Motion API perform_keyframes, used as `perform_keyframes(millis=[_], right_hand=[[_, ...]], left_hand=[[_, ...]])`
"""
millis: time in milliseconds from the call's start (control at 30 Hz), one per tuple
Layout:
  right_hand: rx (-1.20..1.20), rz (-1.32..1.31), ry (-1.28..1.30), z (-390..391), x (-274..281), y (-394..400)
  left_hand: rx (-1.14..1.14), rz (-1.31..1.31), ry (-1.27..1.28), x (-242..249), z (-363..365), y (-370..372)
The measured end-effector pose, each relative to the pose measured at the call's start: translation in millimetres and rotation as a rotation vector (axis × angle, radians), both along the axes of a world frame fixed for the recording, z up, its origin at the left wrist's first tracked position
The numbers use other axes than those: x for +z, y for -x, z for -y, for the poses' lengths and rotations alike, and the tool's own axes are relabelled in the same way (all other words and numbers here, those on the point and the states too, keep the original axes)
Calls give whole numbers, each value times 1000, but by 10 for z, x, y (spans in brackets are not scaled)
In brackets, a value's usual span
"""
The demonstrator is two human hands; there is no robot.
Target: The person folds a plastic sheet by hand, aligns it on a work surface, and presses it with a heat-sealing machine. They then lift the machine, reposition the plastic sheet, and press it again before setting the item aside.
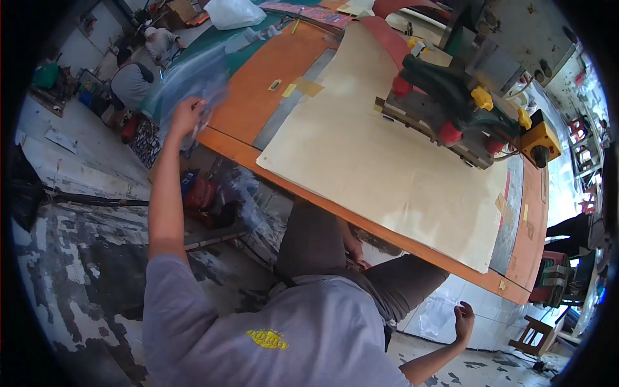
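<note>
My left hand [187, 117] is raised at the left end of the orange worktable [248, 84], its fingers closed on a clear plastic bag [201, 84]. The bag is smeared by motion and spreads over the table's left edge. Low on the right, my right hand [463, 321] hangs off the table's front side, fingers loosely curled and apart, with nothing visible in them. Beside it, lower down, lies a clear plastic piece [435, 317]. A large cream sheet [380, 155] covers much of the tabletop, held by tape pieces [308, 87].
A dark green machine with red and yellow knobs [451, 97] stands on the cream sheet. A yellow control box [540, 143] sits at its right. Beyond the left end are a white plastic bag [233, 13] and two people [132, 84]. A wooden stool [534, 335] stands at right.
</note>
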State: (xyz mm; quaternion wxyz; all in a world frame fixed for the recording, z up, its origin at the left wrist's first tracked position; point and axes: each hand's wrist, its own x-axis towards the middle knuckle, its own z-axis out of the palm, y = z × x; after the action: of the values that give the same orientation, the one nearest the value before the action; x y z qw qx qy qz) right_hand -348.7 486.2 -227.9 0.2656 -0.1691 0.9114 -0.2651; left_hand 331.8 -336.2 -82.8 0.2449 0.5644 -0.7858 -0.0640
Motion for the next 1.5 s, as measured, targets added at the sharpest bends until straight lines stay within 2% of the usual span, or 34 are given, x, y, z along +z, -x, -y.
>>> perform_keyframes(millis=[67,167,267,367,467,567,600,633,667,700,733,767,800,833,867,900,1000,1067,1100,1233,1300,1400,1500], right_hand=[[28,-18,36,114,72,-20],[33,19,95,243,187,-90],[41,5,69,385,392,-219],[97,-29,62,526,582,-329],[174,108,87,708,740,-408],[290,356,189,1273,1177,-792],[334,440,218,1470,1294,-922],[490,482,285,1659,1413,-1043],[645,522,352,1860,1511,-1170],[725,596,516,2104,1597,-1319],[801,669,682,2326,1676,-1471],[760,664,766,2502,1651,-1611],[715,658,850,2666,1586,-1756],[584,807,949,2846,1593,-1909],[445,952,1044,3004,1596,-2022],[452,859,949,3110,1563,-2072],[437,634,717,3223,1501,-2122],[385,556,634,3163,1490,-2132],[375,571,709,3116,1480,-2130],[322,537,762,2862,1368,-2044],[320,559,766,2756,1300,-2061],[304,595,750,2656,1193,-2099],[330,564,734,2612,1082,-2088]], left_hand=[[25,-86,-121,24,127,-43],[71,-364,-286,121,233,-82],[20,-1019,-625,64,638,-485],[75,-726,225,342,447,-254],[-96,-714,314,956,-259,365],[-179,-689,293,1229,-1181,1011],[-109,-564,287,1260,-1566,1222],[-38,-439,280,1266,-1998,1437],[-68,-384,265,1267,-2457,1677],[-214,-381,400,1069,-2765,1825],[-342,-411,239,986,-3185,1974],[-576,-438,85,888,-3493,2085],[-717,-411,30,764,-3752,2276],[-879,-418,-39,590,-3944,2418],[-949,-367,-137,313,-4200,2522],[-1019,-315,-234,85,-4353,2590],[-1212,-294,-195,-93,-4223,2705],[-1224,-380,-232,156,-3896,2620],[-1226,-424,-256,258,-3705,2526],[-195,-151,285,307,-3201,2216],[-101,-163,326,208,-3166,2093],[-72,-213,250,45,-3135,1850],[12,-306,240,111,-3088,1665]])
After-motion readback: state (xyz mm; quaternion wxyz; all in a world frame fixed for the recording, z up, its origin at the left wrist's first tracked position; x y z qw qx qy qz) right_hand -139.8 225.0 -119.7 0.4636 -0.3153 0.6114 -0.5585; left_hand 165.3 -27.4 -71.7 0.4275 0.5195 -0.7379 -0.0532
